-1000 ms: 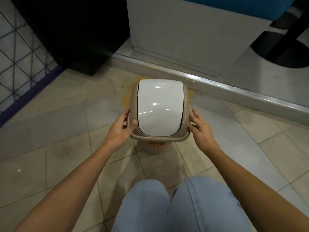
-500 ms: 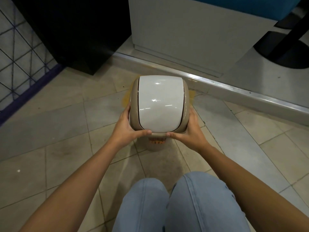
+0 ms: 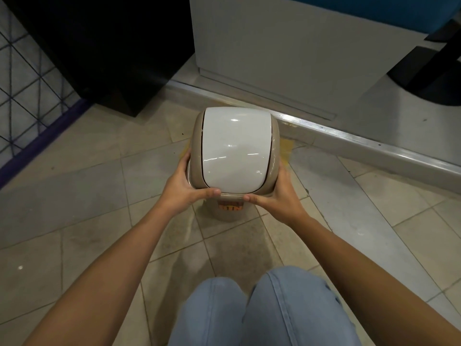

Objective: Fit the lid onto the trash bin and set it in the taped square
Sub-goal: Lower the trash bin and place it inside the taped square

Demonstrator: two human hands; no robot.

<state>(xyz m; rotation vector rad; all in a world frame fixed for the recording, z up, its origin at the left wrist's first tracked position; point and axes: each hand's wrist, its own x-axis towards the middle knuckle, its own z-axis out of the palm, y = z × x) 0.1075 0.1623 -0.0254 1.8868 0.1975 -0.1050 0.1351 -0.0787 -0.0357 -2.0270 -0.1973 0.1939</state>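
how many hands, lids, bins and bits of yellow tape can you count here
hands: 2, left hand and right hand, both gripping the lid
lids: 1, lid, beige with a white flap
bins: 1, trash bin, mostly hidden under the lid
yellow tape: 2 visible bits, one each side
total: 6

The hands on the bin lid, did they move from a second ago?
Yes. Both hands slid toward the near edge of the lid. The left hand and right hand were flat against its sides; now they wrap its near corners, thumbs laid along the front rim. The lid stayed on the trash bin, and the bin stayed where it was on the floor.
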